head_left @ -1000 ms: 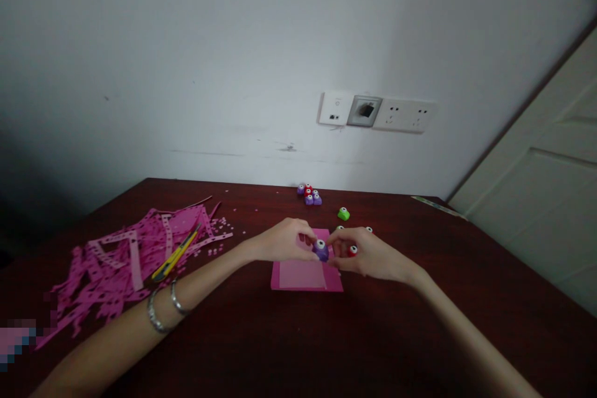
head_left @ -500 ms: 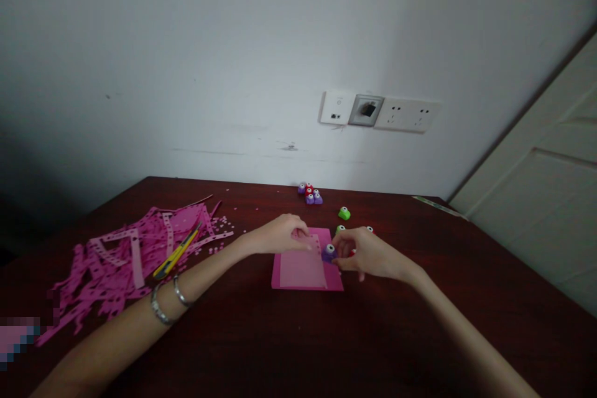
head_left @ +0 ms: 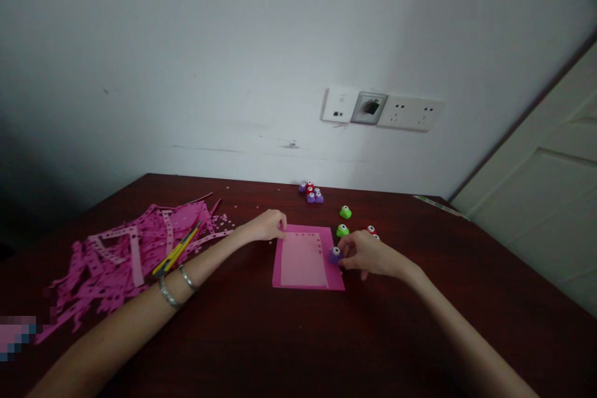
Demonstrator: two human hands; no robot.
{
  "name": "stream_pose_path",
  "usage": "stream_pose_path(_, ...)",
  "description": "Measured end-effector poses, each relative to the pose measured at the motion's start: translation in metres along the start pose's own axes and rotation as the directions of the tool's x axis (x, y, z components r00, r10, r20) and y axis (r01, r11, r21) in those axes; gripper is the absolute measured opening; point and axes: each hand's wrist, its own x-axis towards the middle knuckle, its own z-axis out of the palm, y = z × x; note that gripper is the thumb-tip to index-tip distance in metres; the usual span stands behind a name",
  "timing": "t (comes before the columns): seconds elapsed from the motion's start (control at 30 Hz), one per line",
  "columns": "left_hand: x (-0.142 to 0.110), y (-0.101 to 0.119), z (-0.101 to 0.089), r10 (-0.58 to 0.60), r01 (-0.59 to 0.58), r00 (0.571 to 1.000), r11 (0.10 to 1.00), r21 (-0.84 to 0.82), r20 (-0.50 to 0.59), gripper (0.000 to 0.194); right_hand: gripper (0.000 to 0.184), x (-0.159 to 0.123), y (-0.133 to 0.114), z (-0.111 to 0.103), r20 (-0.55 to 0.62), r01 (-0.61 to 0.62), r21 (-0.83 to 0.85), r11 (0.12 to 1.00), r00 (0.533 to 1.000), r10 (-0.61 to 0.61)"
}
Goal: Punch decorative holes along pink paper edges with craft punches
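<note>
A pink card (head_left: 334,277) lies flat on the table with a paler pink sheet (head_left: 303,264) on top. Small darker marks run along the sheet's top edge and down its upper right side. At the card's upper left corner, my left hand (head_left: 267,226) is closed, thumb and fingers pinching the edge. My right hand (head_left: 370,253) grips a small purple craft punch (head_left: 335,254) over the card's right edge. Two green punches (head_left: 344,231) sit just beyond this hand, and red punches (head_left: 371,229) are partly hidden behind it.
A heap of pink paper strips (head_left: 125,255) with punched holes covers the table's left side. A yellow utility knife (head_left: 176,252), blurred, lies on it. Several purple and red punches (head_left: 311,193) cluster near the wall. A thin strip (head_left: 441,206) lies at the back right.
My left hand has moved left from above the sheet to the card's upper left corner. My right hand and the purple punch have shifted slightly to the right.
</note>
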Motion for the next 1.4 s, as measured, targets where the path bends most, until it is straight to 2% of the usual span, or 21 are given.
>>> stream_pose_path(0.1, 0.000, 0.000, 0.000, -0.017, 0.018, 0.999, 0.999, -0.029, 0.033, 0.017, 0.018, 0.001, -0.001, 0.001, -0.003, -0.005, 0.002, 1.000, 1.000, 0.005)
stream_pose_path(0.3, 0.002, -0.004, 0.001, -0.018, 0.018, 1.000, 1.000, -0.021, -0.014, 0.024, 0.018, 0.002, 0.001, 0.001, -0.019, 0.008, -0.015, 1.000, 1.000, -0.009)
stream_pose_path(0.47, 0.003, -0.003, 0.005, -0.027, 0.030, 0.999, 0.995, -0.092, 0.040, 0.017, 0.018, 0.001, 0.000, 0.001, -0.009, 0.008, -0.020, 1.000, 1.000, -0.009)
stream_pose_path(0.73, 0.001, 0.004, 0.000, -0.044, 0.047, 0.999, 0.973, -0.226, 0.018, 0.011, 0.021, -0.001, -0.003, 0.000, -0.001, 0.003, -0.014, 1.000, 1.000, -0.003)
stream_pose_path(1.0, -0.003, 0.006, -0.014, -0.087, 0.122, 0.992, 0.825, -0.552, 0.090, 0.012, 0.020, -0.003, -0.006, -0.001, 0.008, -0.004, 0.028, 1.000, 1.000, 0.004)
stream_pose_path(1.17, -0.002, -0.003, -0.014, -0.122, 0.173, 0.985, 0.794, -0.583, 0.126, 0.015, 0.021, -0.003, -0.007, -0.002, 0.003, -0.012, 0.051, 0.999, 1.000, 0.012)
stream_pose_path(1.4, 0.003, -0.011, -0.011, -0.171, 0.250, 0.968, 0.694, -0.675, 0.182, 0.014, 0.021, -0.004, -0.008, -0.002, -0.013, 0.024, 0.047, 0.999, 1.000, -0.023)
